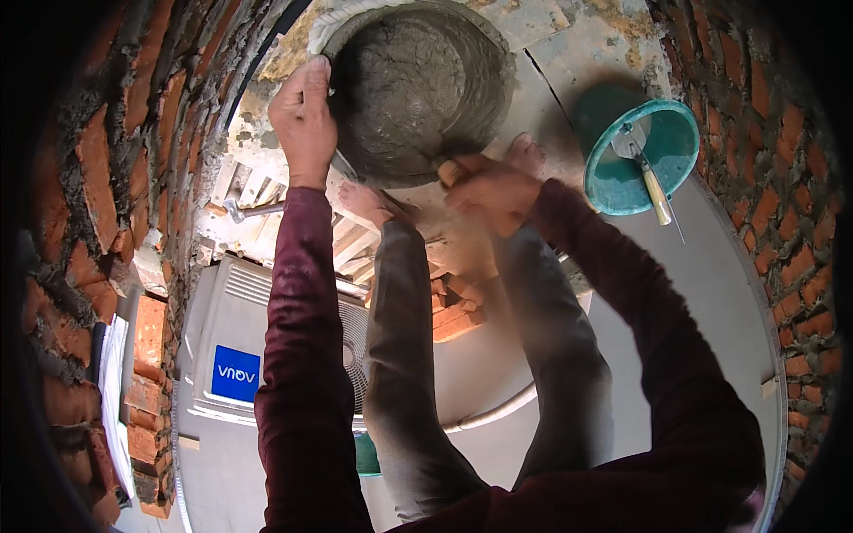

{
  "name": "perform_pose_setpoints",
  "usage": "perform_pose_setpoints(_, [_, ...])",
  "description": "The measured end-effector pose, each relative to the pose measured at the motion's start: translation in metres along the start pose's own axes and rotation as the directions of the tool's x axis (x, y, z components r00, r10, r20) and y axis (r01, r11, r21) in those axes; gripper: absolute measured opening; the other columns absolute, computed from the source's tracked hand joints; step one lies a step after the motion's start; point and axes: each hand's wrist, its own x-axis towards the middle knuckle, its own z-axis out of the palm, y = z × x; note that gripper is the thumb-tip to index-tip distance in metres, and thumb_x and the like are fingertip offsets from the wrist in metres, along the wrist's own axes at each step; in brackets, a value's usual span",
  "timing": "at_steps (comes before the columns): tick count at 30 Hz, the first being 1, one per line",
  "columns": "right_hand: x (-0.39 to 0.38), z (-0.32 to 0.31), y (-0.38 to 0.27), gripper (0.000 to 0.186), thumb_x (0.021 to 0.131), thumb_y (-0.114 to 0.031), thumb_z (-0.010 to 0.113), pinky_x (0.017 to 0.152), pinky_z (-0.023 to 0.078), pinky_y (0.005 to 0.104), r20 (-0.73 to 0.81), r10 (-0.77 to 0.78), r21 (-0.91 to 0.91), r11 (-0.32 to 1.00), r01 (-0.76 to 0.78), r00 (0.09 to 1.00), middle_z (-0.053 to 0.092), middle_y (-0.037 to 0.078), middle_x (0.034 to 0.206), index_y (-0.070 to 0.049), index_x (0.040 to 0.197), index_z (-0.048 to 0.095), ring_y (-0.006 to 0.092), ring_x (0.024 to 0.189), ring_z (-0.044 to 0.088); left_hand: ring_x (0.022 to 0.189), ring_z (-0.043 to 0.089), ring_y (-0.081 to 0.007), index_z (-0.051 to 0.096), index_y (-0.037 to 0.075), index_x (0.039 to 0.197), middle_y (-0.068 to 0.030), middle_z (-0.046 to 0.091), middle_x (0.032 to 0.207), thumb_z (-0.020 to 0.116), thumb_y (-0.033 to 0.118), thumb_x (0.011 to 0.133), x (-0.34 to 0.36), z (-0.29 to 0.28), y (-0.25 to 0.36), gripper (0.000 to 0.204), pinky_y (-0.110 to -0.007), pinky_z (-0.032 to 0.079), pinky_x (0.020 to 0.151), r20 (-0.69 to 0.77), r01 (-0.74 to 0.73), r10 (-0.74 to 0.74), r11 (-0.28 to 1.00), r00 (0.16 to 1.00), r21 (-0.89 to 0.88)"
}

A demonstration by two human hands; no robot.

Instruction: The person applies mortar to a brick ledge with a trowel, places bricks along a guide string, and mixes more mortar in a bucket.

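A round tub (330, 35) full of wet grey mortar (400, 84) stands at the top middle. My left hand (305, 115) is closed on the tub's left rim, thumb and fingers pinching its edge. At the near right side of the mortar, my right hand (493, 191) is wrapped round a wooden-handled tool (450, 171). The working end of that tool cannot be made out against the mortar, and motion blurs the hand. To the right, a green bucket (604, 182) lies tilted, with a wooden-handled trowel (656, 191) resting in its mouth.
Brick walls (93, 178) rise close on both sides. A hammer (253, 211) lies beside wooden slats at the left. Nearer stands an outdoor air-conditioner unit (244, 306), with loose bricks (458, 320) between my legs. My bare feet (362, 200) are just before the tub.
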Motion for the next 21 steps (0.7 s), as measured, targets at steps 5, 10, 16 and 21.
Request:
perform_pose_setpoints(5, [0.012,0.021,-0.004,0.013,0.082,-0.007,0.057,0.040,0.036,0.0285,0.093,-0.135,0.393,0.915,0.089,0.986,0.044,0.000,0.060,-0.008,0.080,0.044,0.0106,0.044,0.043,0.083,0.056,-0.0062,0.067,-0.005,0.107,-0.0013,0.067,0.089,0.054,0.023,0.099,-0.011,-0.006,-0.002,0.032,-0.022,0.045,0.076,-0.063,0.129,-0.131,0.991,0.989,-0.028])
perform_pose_setpoints(10, [0.005,0.019,-0.019,0.016,0.089,-0.014,0.047,0.036,0.035,0.0252,0.334,-0.362,0.831,0.549,-0.091,0.870,0.044,0.000,0.070,-0.003,0.100,0.045,0.0072,0.043,0.041,0.074,0.056,-0.0075,0.069,-0.005,0.101,-0.0031,0.067,0.081,0.056,0.022,0.098,-0.015,-0.007,0.006,0.030,-0.024,0.046,0.069,-0.168,0.111,-0.108,0.994,0.980,0.005])
perform_pose_setpoints(16, [-0.071,0.011,-0.009,0.038,0.096,-0.025,0.043,0.034,0.037,0.0230,0.260,-0.492,0.939,0.331,-0.097,0.831,0.046,0.003,0.078,0.002,0.122,0.046,0.0060,0.042,0.042,0.064,0.045,-0.0071,0.067,-0.002,0.086,0.0015,0.054,0.065,0.060,0.022,0.094,-0.033,0.026,0.036,0.027,-0.025,0.039,0.057,-0.168,0.033,-0.046,0.996,0.985,-0.080])
perform_pose_setpoints(21, [-0.156,0.019,-0.037,0.033,0.101,-0.032,0.040,0.043,0.044,0.0260,-0.100,-0.175,0.053,0.982,0.181,0.980,0.051,0.004,0.086,-0.004,0.113,0.051,0.0122,0.049,0.050,0.060,0.042,-0.0078,0.067,-0.001,0.086,-0.0004,0.050,0.060,0.060,0.025,0.094,-0.030,0.037,0.043,0.028,-0.026,0.038,0.056,-0.218,0.050,-0.077,0.991,0.973,-0.128])
